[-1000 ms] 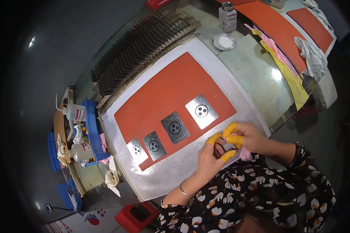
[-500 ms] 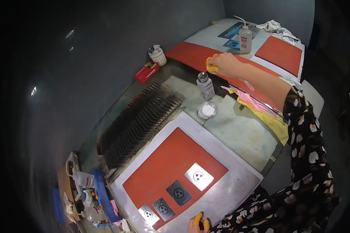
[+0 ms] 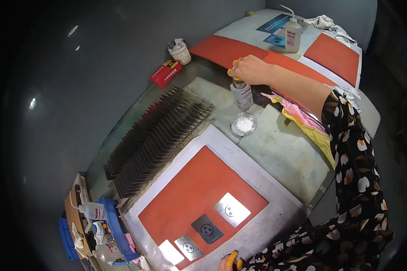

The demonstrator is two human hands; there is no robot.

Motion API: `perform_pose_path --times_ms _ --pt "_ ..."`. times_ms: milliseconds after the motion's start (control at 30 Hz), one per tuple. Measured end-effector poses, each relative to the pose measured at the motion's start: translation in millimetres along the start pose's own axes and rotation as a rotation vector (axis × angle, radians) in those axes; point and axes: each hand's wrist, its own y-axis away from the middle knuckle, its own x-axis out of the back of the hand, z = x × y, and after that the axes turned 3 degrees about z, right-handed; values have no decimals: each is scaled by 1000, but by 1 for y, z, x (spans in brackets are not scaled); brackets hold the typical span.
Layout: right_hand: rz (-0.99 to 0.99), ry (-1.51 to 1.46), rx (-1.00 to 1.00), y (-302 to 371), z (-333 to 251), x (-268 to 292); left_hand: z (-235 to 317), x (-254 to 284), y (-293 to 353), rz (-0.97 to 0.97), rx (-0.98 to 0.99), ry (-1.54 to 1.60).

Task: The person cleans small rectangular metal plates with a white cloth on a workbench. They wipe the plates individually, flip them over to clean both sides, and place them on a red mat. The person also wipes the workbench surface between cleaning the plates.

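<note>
My right hand [image 3: 251, 70], with orange finger cots, is closed, its fingertips at the metal top of a clear, labelled bottle [image 3: 243, 96]. Whatever those fingers may pinch is hidden. Just below the bottle stands a small round dish [image 3: 244, 124] of white material. At the near edge of a pale board [image 3: 285, 212], my left hand [image 3: 229, 262] shows only in part, two fingers in orange cots slightly apart and nothing visible in them. A red-brown mat [image 3: 181, 198] on the board carries a row of square metal plates [image 3: 207, 229], several with a dark round three-dot mark.
A dark rack of upright plates [image 3: 158, 140] lies left of the board. Behind it are a red box [image 3: 166, 73] and a white cup [image 3: 179, 51]. A wash bottle [image 3: 292, 36] stands at the back. Pink and yellow cloths [image 3: 303, 122] lie right; blue trays [image 3: 115, 226] hold bottles at lower left.
My right hand has come down from above the bottle onto its top. The left hand stays at the board's near edge. The view has shifted slightly.
</note>
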Motion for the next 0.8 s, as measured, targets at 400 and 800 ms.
perform_pose_path --times_ms 400,800 --pt "261 -68 -123 33 -33 22 -28 -2 13 -19 60 106" --pt "-20 -755 -626 95 -69 -75 -22 1 11 -29 45 11"
